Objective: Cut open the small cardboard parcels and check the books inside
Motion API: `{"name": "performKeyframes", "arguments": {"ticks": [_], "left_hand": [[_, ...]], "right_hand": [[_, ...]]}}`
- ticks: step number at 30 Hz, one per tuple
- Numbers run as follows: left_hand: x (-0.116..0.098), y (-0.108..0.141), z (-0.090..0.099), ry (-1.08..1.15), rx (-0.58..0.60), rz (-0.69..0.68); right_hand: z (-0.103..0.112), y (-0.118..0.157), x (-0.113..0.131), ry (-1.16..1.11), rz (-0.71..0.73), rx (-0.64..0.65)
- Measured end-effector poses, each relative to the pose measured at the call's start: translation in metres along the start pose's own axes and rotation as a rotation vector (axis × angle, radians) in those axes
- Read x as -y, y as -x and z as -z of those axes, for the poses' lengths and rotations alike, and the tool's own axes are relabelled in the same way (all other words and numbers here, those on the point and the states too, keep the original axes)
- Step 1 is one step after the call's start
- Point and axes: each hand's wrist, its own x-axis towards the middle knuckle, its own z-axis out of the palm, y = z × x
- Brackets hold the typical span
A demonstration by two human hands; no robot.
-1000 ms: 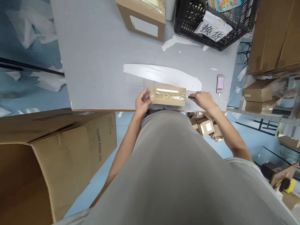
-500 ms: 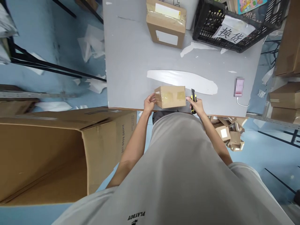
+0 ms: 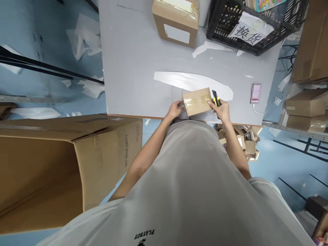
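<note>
A small taped cardboard box [image 3: 196, 102] is tilted slightly at the front edge of the grey table, between my two hands. My left hand [image 3: 175, 110] has its fingers curled against the box's left end, partly tucked under it. In my right hand [image 3: 221, 110] is a black and yellow utility knife [image 3: 216, 98], pointing away from me. The thumb of that hand presses on the box's right end. Behind the box lies a long strip of white backing paper [image 3: 189, 78] on the tabletop.
At the back of the table [image 3: 128, 68] stand a larger labelled carton [image 3: 176, 24] and a black plastic crate [image 3: 230, 37]. A phone [image 3: 255, 93] with a cable lies to the right. A big open carton [image 3: 102, 164] stands at my left; small boxes [image 3: 249, 147] are heaped below the table's right side.
The small box has turned a little, its right end swinging away from me, and moved to the right. Both hands have moved right with it. The camera view has shifted slightly.
</note>
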Motion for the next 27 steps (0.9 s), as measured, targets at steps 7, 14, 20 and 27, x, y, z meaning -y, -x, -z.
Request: {"name": "performKeyframes", "arguments": {"ticks": [7, 14, 20, 27], "left_hand": [[-0.089, -0.003, 0.025, -0.105, -0.111, -0.124], [-0.123, -0.001, 0.025, -0.134, -0.073, -0.099], [-0.130, 0.002, 0.026, -0.130, -0.042, -0.088], [-0.142, 0.004, 0.024, -0.120, -0.031, -0.040]], "right_hand": [[-0.001, 0.006, -0.001, 0.177, -0.021, -0.001], [0.008, 0.044, 0.036, 0.486, 0.116, 0.055], [-0.025, 0.070, 0.068, 0.479, 0.228, 0.404], [-0.043, 0.064, 0.077, 0.544, 0.271, 0.364]]}}
